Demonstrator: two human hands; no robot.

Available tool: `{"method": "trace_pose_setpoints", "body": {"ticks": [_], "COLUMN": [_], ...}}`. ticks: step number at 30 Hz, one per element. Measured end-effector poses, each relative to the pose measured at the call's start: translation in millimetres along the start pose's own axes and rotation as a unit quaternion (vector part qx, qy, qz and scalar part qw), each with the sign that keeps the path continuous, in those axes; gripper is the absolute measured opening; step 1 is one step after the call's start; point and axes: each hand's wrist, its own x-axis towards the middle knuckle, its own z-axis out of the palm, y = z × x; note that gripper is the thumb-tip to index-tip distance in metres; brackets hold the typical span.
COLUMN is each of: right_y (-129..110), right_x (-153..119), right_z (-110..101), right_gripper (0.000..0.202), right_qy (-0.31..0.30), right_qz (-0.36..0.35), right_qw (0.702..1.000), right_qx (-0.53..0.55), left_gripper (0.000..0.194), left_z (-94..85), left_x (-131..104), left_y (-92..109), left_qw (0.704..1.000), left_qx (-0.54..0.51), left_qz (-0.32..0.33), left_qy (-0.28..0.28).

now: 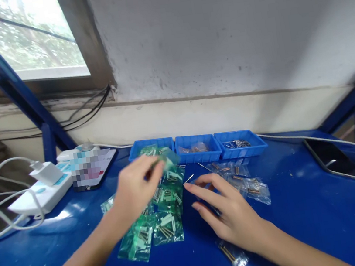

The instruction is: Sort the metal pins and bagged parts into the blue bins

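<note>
My left hand [137,185] is closed in a pinch on a small green plastic bag [168,160], slightly blurred, in front of the left blue bin [134,151]. Beneath it lie several green bags [167,227] with screws and pale plastic pieces inside. To the right, my right hand [230,213] hovers low over the table, thumb and fingers apart. A thin metal pin [188,178] lies by its index fingertip; whether they touch I cannot tell. Clear bags of brass-coloured screws [253,190] lie beyond that hand, and another clear bag [229,255] sits below it.
The middle blue bin [197,155] holds clear bags, the right one [256,144] loose metal pins. A white power strip [37,194] with cables and a phone [107,160] are at left. A dark phone [335,159] lies at right. A wall stands behind the blue table [308,220].
</note>
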Motion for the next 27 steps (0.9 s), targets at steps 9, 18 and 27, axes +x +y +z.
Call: {"method": "trace_pose_setpoints", "body": {"ticks": [9, 18, 27], "right_y": [-3, 0, 0], "right_x": [2, 1, -1], "right_z": [2, 6, 2], "right_gripper": [0.028, 0.028, 0.029], "right_qy": [-0.056, -0.112, -0.139], "right_qz": [0.109, 0.120, 0.104], "right_qw": [0.990, 0.984, 0.984], "right_qx": [0.076, 0.064, 0.048], "left_gripper": [0.010, 0.016, 0.043], "left_z": [16.4, 43.0, 17.0], "left_x": [-9, -4, -12], "left_y": [-30, -25, -42], "left_qw": [0.992, 0.980, 0.958], "left_qx": [0.091, 0.125, 0.072], "left_qz": [-0.030, -0.067, -0.019], "left_qy": [-0.084, -0.143, -0.276]}}
